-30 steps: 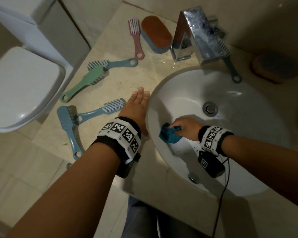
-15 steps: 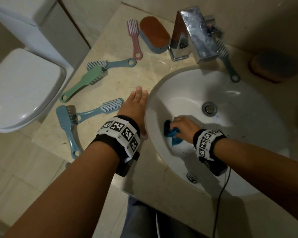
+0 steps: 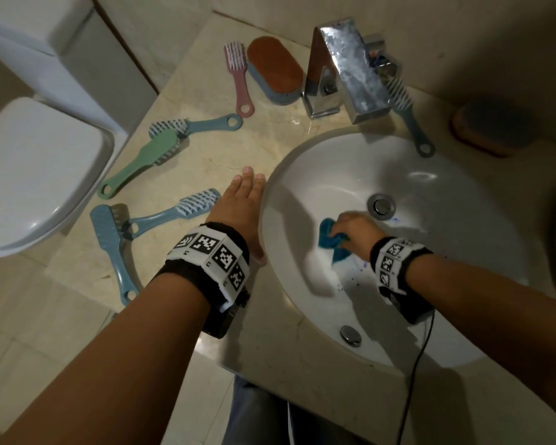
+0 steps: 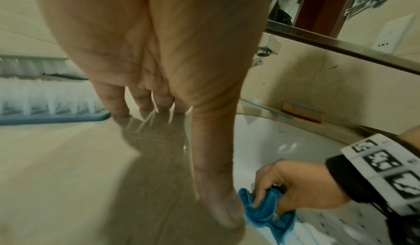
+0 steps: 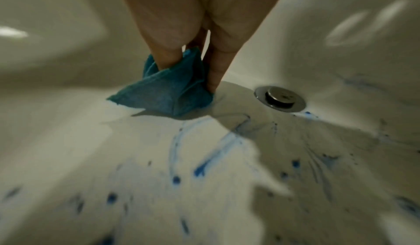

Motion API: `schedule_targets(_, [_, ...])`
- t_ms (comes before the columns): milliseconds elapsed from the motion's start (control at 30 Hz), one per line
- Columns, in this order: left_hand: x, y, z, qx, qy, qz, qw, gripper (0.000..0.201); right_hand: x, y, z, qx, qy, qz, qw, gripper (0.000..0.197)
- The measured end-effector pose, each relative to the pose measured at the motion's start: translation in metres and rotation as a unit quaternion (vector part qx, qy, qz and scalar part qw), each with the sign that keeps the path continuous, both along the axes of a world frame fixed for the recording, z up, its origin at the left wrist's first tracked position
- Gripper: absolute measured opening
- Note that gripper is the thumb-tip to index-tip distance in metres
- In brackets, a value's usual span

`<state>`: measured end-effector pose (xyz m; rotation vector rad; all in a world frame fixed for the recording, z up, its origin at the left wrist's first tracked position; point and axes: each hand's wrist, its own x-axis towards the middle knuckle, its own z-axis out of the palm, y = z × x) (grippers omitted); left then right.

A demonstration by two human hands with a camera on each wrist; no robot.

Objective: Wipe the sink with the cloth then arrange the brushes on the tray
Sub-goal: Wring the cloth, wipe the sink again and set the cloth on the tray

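The right hand (image 3: 355, 234) is pressing a bunched teal cloth (image 3: 331, 240) against the white wall of the sink (image 3: 430, 277), just left of the drain (image 3: 381, 205); its grip is curling round the cloth, thumb and fingers pinching the folds, as the right wrist view shows (image 5: 172, 90). Blue spots and smears (image 5: 200, 169) are lying on the basin near the cloth and around the drain. The left hand (image 3: 241, 210) is resting flat on the desk (image 3: 206, 149) at the sink's left rim, fingers straight and together, its grip holding nothing; in the left wrist view the fingertips (image 4: 118, 108) are touching the stone top. The brushes are lying scattered on the desk: a blue brush (image 3: 174, 211) is sitting just left of the left hand, its handle crossing a second blue brush (image 3: 109, 239) at the near left edge. Farther off, a green brush (image 3: 142, 162) is leaning against another blue brush (image 3: 199, 125). A pink brush (image 3: 239, 78) and a brown-topped scrubber (image 3: 275, 69) are lying side by side at the far end, left of the chrome tap (image 3: 347, 69). One more blue brush (image 3: 408, 120) is sitting behind the tap on the sink's far rim, and a dim brown scrubber (image 3: 491, 128) is lying at the far right. A toilet (image 3: 36, 168) is standing left of the desk.
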<state>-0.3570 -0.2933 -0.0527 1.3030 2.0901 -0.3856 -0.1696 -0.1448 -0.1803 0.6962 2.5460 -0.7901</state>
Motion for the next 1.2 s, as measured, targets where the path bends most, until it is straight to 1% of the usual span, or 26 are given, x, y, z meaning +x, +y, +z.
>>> schedule_targets(33, [0.0, 0.0, 0.0, -0.003, 0.001, 0.0, 1.0, 0.134, -0.004, 0.005, -0.003, 0.005, 0.002, -0.017, 1.0, 0.032])
schedule_targets(100, [0.0, 0.0, 0.0, -0.005, -0.001, 0.003, 1.0, 0.134, -0.008, 0.008, -0.003, 0.012, -0.015, -0.02, 1.0, 0.033])
schedule_targets(167, [0.0, 0.001, 0.001, -0.001, -0.002, 0.004, 1.0, 0.134, -0.004, 0.001, 0.002, 0.006, -0.028, 0.006, 1.0, 0.034])
schedule_targets(267, [0.0, 0.0, 0.001, 0.001, -0.005, 0.003, 1.0, 0.132, 0.01, -0.018, 0.009, -0.025, -0.05, 0.074, 0.996, 0.036])
schedule_targets(333, [0.0, 0.0, 0.002, 0.004, -0.004, 0.007, 1.0, 0.133, 0.015, -0.025, 0.008, -0.036, -0.05, 0.082, 0.995, 0.037])
schedule_targets(400, [0.001, -0.001, 0.002, 0.004, -0.002, 0.004, 1.0, 0.132, 0.01, -0.023, 0.006, -0.041, -0.035, 0.051, 0.997, 0.034])
schedule_targets(500, [0.001, -0.001, 0.001, 0.001, -0.002, 0.005, 1.0, 0.131, -0.007, -0.013, 0.003, -0.021, -0.005, -0.032, 0.999, 0.03])
schedule_targets(567, [0.001, -0.001, 0.0, 0.005, -0.006, 0.012, 1.0, 0.134, -0.015, -0.009, 0.004, -0.005, -0.008, -0.037, 0.999, 0.029])
schedule_targets(633, [0.001, 0.001, -0.002, 0.004, -0.006, 0.011, 1.0, 0.135, -0.014, -0.008, 0.008, -0.011, -0.009, -0.017, 1.0, 0.03])
schedule_targets(700, [0.0, 0.001, -0.005, 0.003, -0.004, 0.011, 1.0, 0.136, -0.006, -0.008, 0.015, -0.046, 0.003, 0.0, 0.999, 0.03])
schedule_targets(733, [0.0, 0.0, -0.006, 0.005, -0.004, 0.012, 1.0, 0.137, 0.001, -0.009, 0.019, -0.068, -0.006, 0.019, 0.997, 0.03])
schedule_targets(833, [-0.003, -0.001, -0.011, 0.01, -0.003, 0.008, 1.0, 0.139, 0.019, -0.023, 0.024, -0.116, -0.096, 0.124, 0.981, 0.03])
schedule_targets(900, [-0.003, -0.001, -0.016, 0.009, -0.005, 0.011, 1.0, 0.141, 0.025, -0.033, 0.02, -0.116, -0.117, 0.164, 0.973, 0.029])
schedule_targets(967, [-0.004, 0.0, -0.019, 0.003, -0.007, 0.022, 1.0, 0.144, 0.021, -0.034, 0.017, -0.106, -0.105, 0.146, 0.978, 0.028])
schedule_targets(1033, [-0.001, 0.002, -0.019, -0.011, 0.004, 0.019, 1.0, 0.144, 0.012, -0.03, 0.016, -0.088, -0.076, 0.104, 0.988, 0.027])
schedule_targets(1100, [0.009, 0.008, -0.016, -0.026, 0.017, 0.017, 0.999, 0.139, 0.003, -0.026, 0.016, -0.058, -0.057, 0.061, 0.995, 0.029])
schedule_targets(1200, [0.04, 0.029, -0.013, -0.03, -0.001, -0.019, 0.999, 0.128, 0.001, -0.024, 0.015, -0.045, -0.065, 0.059, 0.995, 0.034])
